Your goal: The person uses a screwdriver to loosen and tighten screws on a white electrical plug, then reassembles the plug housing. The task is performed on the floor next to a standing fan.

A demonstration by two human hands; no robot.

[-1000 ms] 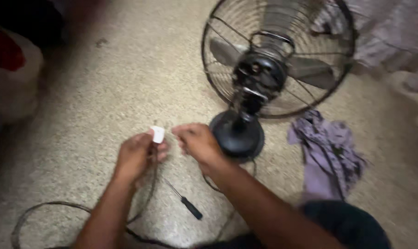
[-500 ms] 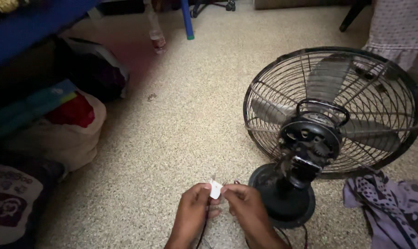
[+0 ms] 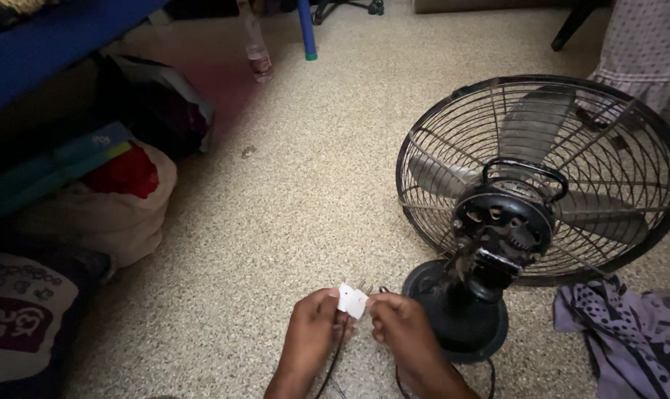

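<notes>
My left hand (image 3: 310,336) and my right hand (image 3: 401,332) meet low in the head view over the speckled floor. Between their fingertips they pinch a small white plug (image 3: 352,301) with metal prongs pointing up. A dark cord (image 3: 333,358) hangs down from it between my wrists. Just right of my right hand stands a black table fan (image 3: 531,214) on a round base (image 3: 460,318). Its wire cage faces away, with the motor housing toward me.
A purple patterned cloth (image 3: 623,332) lies right of the fan base. Bags and bundles (image 3: 106,207) pile along the left under a blue edge (image 3: 46,52). A blue furniture leg (image 3: 306,29) stands at the back. Pale fabric (image 3: 645,52) hangs at the top right.
The view has tilted up and leftward, so my hands sit lower in the picture and the screwdriver has left it. Both hands still hold the plug together.
</notes>
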